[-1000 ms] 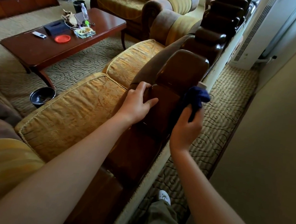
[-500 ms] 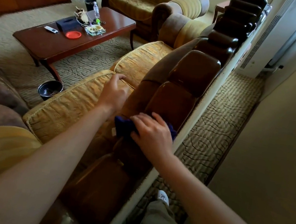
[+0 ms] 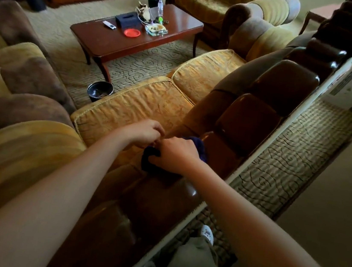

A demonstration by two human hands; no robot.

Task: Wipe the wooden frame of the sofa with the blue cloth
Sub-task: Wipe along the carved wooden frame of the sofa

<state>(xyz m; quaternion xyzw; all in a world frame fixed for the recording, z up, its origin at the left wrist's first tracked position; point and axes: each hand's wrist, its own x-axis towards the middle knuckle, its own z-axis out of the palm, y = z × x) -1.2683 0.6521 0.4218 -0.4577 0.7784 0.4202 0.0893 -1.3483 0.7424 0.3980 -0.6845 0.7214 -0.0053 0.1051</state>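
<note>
At centre frame the right hand (image 3: 173, 155) presses down on the blue cloth (image 3: 200, 146), fingers curled over it, holding it against the glossy wooden frame (image 3: 262, 113) atop the sofa's back. The left hand (image 3: 146, 132) sits just beside it, touching the cloth's edge with loosely bent fingers; whether it pinches the fabric I cannot tell. Yellow seat cushions (image 3: 143, 104) lie to the left.
</note>
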